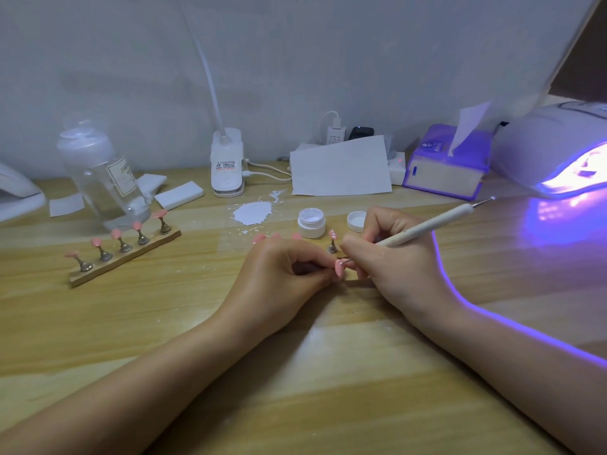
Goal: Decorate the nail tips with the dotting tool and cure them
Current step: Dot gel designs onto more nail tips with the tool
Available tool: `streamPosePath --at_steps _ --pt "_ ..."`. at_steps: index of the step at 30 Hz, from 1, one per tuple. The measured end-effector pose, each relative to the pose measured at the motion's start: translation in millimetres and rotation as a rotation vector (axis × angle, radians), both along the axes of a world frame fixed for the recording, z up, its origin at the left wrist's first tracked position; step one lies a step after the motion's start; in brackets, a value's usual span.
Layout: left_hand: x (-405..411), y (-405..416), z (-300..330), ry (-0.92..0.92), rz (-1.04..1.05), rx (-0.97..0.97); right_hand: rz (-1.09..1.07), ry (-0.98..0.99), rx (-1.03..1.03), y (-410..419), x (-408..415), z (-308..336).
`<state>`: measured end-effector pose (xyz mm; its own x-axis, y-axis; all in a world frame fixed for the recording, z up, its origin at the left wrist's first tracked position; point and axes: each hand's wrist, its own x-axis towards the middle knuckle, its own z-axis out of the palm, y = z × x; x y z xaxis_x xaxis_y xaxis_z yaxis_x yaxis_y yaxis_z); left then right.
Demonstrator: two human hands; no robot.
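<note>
My left hand [282,267] pinches a pink nail tip [339,268] at the middle of the table. My right hand [391,257] grips the white dotting tool [433,222] like a pen, its lower end touching that tip. Just behind stands another pink tip with white dots on a metal holder [332,242]. An open white gel jar [311,222] and its lid [356,221] sit beyond my hands. A wooden strip [124,256] at the left carries several pink tips on metal holders. The curing lamp [555,152] glows violet at the far right.
A clear bottle [105,178] stands at the back left beside white blocks [179,194]. A clip lamp base [227,165], white paper [340,167] and a purple tissue box [450,162] line the wall. A white smear [253,213] marks the wooden table [295,372].
</note>
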<state>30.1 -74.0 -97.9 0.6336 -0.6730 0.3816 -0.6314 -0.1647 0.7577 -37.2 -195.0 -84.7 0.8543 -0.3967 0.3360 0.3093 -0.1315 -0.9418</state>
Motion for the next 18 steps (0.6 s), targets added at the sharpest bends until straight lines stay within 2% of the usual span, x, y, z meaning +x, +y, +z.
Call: streamPosePath --at_steps 18 --pt "1.0 -0.4 -1.5 0.000 -0.007 -0.007 -0.022 0.001 0.007 -0.5 1.6 -1.7"
